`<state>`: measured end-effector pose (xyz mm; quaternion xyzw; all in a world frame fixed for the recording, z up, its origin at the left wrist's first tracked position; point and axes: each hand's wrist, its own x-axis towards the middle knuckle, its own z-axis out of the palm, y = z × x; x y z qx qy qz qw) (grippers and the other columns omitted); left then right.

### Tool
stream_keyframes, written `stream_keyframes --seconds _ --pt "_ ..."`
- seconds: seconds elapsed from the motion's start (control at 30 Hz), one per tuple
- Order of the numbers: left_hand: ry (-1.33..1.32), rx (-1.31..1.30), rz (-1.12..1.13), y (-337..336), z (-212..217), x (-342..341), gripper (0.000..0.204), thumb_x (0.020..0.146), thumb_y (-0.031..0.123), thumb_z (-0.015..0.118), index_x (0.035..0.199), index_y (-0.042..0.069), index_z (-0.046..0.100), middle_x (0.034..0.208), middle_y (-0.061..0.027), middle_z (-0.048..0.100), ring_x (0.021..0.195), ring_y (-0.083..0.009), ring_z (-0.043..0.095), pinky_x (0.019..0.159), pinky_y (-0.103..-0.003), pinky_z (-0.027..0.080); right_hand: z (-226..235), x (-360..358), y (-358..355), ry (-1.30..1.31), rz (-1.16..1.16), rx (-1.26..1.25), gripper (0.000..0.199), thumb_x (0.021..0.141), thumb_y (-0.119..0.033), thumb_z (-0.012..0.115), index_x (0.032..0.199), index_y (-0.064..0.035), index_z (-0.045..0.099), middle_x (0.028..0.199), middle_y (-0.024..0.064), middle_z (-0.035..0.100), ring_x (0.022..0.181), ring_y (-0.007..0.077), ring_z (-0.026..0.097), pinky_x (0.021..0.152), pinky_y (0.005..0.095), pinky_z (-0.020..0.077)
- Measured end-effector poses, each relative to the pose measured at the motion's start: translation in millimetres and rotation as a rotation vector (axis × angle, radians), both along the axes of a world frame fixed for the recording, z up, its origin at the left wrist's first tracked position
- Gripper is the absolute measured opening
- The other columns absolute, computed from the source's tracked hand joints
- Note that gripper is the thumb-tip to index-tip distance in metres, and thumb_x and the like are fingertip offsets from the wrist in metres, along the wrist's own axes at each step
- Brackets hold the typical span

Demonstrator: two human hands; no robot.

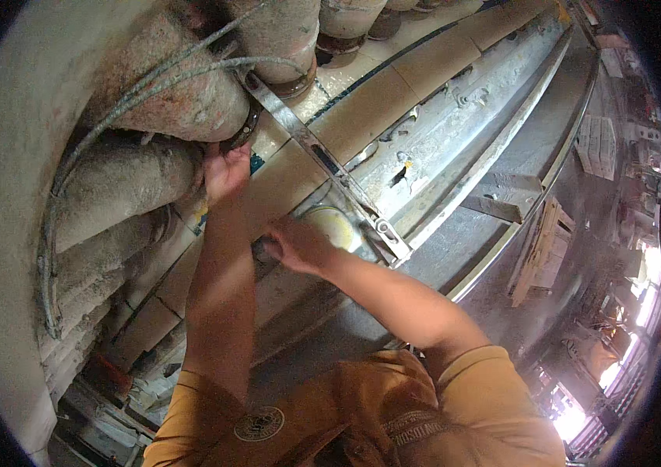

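Note:
My left hand [226, 173] reaches up to the dark lower rim [242, 131] of a crusted grey cone-shaped vessel [167, 86]. Its palm faces up, and the fingers look spread at the rim, their tips partly hidden. My right hand [298, 246] is over the near side of the tiled ledge, fingers curled in around a small dark thing [268, 249] too unclear to name. Beside that hand lies a round pale-yellow disc or lid [329, 226]. A long metal bar [291, 121] with slots runs from the vessel's rim across the ledge, past the disc.
More crusted vessels [276, 35] stand in a row along the left and back. Two stiff cables [124, 101] loop over them. Tan tiles [381, 101] border a worn metal trough [455, 117]. On the right are a wooden piece [544, 249] and stacked pale boards [599, 144].

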<state>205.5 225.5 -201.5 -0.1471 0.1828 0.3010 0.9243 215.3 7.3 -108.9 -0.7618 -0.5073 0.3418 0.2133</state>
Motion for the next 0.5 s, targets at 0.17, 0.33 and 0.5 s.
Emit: stream_keyframes --seconds 0.17,0.33,0.5 --pt "0.277 0.156 0.075 5.1 -6.8 1.9 0.034 0.086 0.011 0.064 0.119 0.004 0.058 0.124 -0.0111 0.059 0.115 -0.0300 0.054 0.097 -0.047 0.044 11.2 -30.7 -43.6 -0.152 0.481 -0.371 0.016 0.084 -0.014 0.057 0.095 -0.0111 0.069 0.095 0.0128 0.069 0.093 0.0328 0.066 0.073 0.0411 0.0542" --pt "0.309 0.136 0.059 -4.7 7.9 10.6 0.040 0.083 0.010 0.067 0.121 0.005 0.056 0.126 -0.0123 0.058 0.118 -0.0309 0.052 0.100 -0.050 0.041 -16.1 -44.7 -47.5 -0.228 0.621 -0.539 0.019 0.085 -0.013 0.057 0.093 -0.0100 0.073 0.101 0.0100 0.070 0.094 0.0280 0.067 0.071 0.0430 0.0544" --pt "0.166 0.038 -0.017 18.5 -31.3 -8.5 0.040 0.084 0.010 0.066 0.123 0.007 0.055 0.128 -0.0111 0.056 0.120 -0.0313 0.050 0.103 -0.052 0.038 -87.1 -81.7 -47.8 -0.219 0.540 -0.504 0.019 0.084 -0.014 0.057 0.091 -0.0093 0.074 0.098 0.0094 0.071 0.090 0.0287 0.068 0.067 0.0448 0.0538"
